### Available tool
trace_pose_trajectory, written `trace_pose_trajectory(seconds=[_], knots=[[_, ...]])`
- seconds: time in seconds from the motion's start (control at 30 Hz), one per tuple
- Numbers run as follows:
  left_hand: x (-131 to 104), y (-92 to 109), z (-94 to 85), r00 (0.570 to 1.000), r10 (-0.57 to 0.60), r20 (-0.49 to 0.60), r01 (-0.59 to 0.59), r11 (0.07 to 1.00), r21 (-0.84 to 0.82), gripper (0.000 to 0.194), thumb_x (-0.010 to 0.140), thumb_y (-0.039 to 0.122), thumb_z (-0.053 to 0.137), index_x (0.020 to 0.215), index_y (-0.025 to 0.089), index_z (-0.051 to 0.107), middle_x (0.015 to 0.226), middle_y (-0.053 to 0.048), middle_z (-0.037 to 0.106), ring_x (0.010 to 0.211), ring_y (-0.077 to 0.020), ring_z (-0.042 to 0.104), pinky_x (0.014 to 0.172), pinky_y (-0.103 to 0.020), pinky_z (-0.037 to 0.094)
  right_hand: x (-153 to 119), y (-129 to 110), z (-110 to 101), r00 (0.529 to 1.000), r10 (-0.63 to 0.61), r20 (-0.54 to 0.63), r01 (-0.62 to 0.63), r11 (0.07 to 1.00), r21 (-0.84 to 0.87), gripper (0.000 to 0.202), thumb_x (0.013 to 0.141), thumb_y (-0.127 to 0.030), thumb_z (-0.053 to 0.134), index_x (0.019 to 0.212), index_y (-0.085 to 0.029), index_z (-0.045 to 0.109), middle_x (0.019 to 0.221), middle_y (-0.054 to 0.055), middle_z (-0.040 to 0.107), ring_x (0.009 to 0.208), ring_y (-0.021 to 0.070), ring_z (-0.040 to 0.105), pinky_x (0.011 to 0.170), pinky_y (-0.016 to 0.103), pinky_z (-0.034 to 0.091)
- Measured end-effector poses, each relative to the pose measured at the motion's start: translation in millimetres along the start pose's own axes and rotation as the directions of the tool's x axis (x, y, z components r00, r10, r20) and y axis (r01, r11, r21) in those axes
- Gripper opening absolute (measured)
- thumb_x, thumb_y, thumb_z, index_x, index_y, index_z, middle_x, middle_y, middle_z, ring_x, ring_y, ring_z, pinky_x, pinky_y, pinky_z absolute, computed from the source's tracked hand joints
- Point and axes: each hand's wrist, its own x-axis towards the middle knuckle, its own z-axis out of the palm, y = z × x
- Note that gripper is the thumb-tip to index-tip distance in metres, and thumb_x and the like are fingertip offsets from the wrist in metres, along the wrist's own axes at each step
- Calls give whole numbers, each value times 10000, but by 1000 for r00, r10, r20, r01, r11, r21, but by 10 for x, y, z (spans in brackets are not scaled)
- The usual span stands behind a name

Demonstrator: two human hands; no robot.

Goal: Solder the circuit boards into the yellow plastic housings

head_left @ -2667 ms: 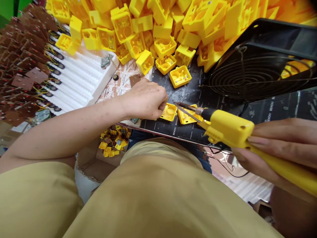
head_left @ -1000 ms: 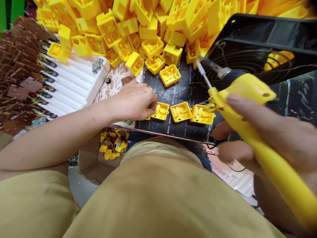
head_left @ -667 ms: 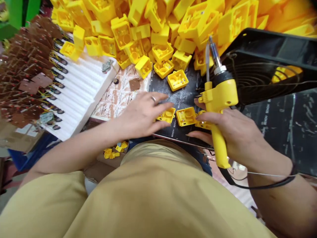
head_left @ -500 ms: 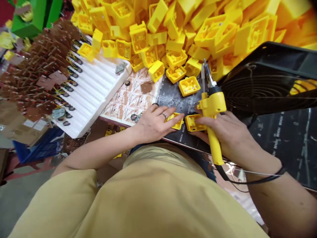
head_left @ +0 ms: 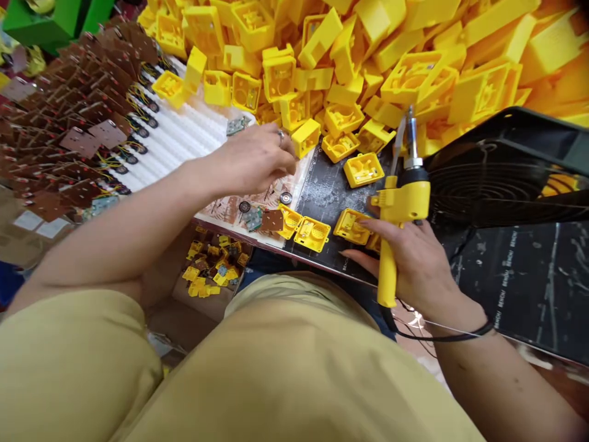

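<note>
My right hand (head_left: 414, 258) is wrapped round a yellow soldering gun (head_left: 400, 202), its metal tip pointing up and away. Beneath the gun, a small open yellow case (head_left: 352, 226) lies beside my right thumb and fingers. My left hand (head_left: 260, 156) is over the patterned sheet, fingers curled down and together; what they hold, if anything, is hidden. Nearer the table edge sit a yellow case with compartments (head_left: 311, 234) and another yellow piece (head_left: 289, 221) beside it. A brown circuit board (head_left: 272, 220), a green circuit board (head_left: 253, 218) and a round speaker (head_left: 286, 197) lie close by.
Many yellow cases (head_left: 340, 86) are heaped at the back. Wired brown boards (head_left: 69, 123) crowd a white foam tray (head_left: 170, 138) at left. A black fan (head_left: 483, 172) stands at right. Below the table edge, a box holds yellow parts (head_left: 214, 264).
My left hand has left the yellow case near the edge and moved up and left over the patterned sheet. My right hand keeps the soldering gun; the view has shifted slightly.
</note>
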Motion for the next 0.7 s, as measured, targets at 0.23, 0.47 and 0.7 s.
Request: trace_pose_trajectory(seconds=[0.23,0.47,0.7], knots=[[150,-245,179,993,99,61,-102,994,43,177,868,224,587,754,176,713,1060,-89,731,1170,-296,606,1074,-464,417,-113,38,-43,999,28,-21,-27,997,68,415,895,-307,726,1246,-208,529,899,16,650,790,192,647,881,383,558],[100,-84,163,966,-104,-236,-2,912,-411,146,858,312,643,859,187,719,940,-26,752,989,-205,693,997,-410,493,116,-20,47,982,55,-179,-55,998,5,400,855,-265,771,1198,-211,574,910,43,701,817,211,694,797,356,586],[200,359,176,994,-82,-72,47,918,-394,84,828,257,694,782,209,745,822,-7,753,907,-190,657,1064,-459,419,-2,-116,-357,929,255,-267,-184,947,264,275,805,-225,818,1041,-278,688,830,-18,734,654,151,678,621,270,559]])
